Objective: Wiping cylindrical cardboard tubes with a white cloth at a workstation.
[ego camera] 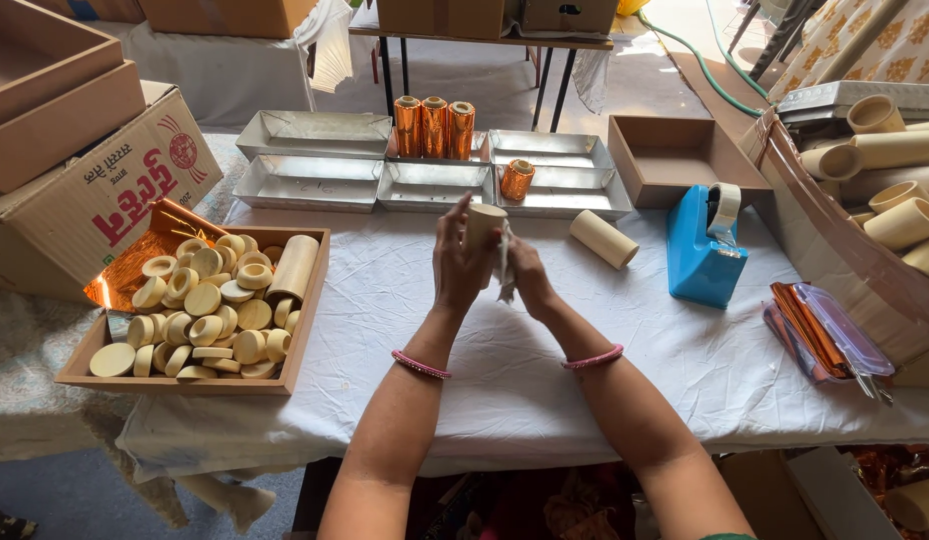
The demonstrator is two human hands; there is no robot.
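Observation:
My left hand (pixel 459 262) grips an upright beige cardboard tube (pixel 484 224) above the white tablecloth (pixel 405 330). My right hand (pixel 526 272) presses a pale strip of paper or tape (pixel 505 262) against the tube's side. A bare tube (pixel 603 238) lies on the cloth just right of my hands. Three copper-foil wrapped tubes (pixel 434 126) stand at the back, and one more (pixel 517 180) sits in a silver tray (pixel 560 190).
A wooden tray (pixel 305 330) of round beige lids and a tube is at left. Blue tape dispenser (pixel 701 250) at right, orange foil sheets (pixel 820 330) beyond it. Silver trays (pixel 310 183), a brown box (pixel 675 160) and a bin of tubes (pixel 885 180) ring the back and right.

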